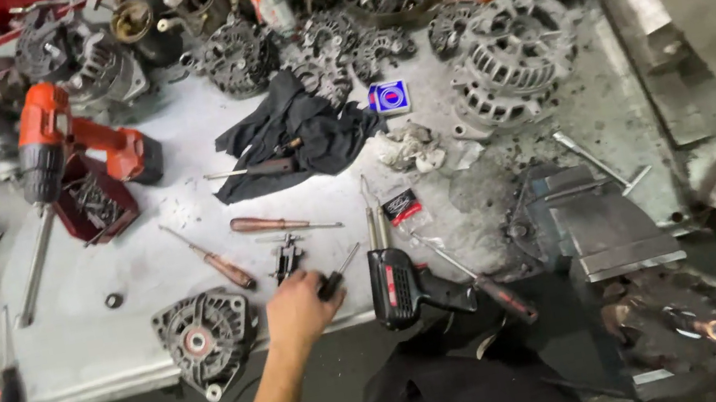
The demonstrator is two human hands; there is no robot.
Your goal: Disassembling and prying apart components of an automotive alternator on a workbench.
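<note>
Gripping a black-handled screwdriver (335, 278), left hand (297, 310) rests beside alternator housing (204, 335).

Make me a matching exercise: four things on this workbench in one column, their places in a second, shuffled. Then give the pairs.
1. orange drill
2. black cloth
3. bench vise
4. left hand

A. front edge of the bench, on a black-handled screwdriver
B. right end of the bench
C. far left, bit pointing toward the front
D. middle of the bench, crumpled

Pairs: 1-C, 2-D, 3-B, 4-A
</note>
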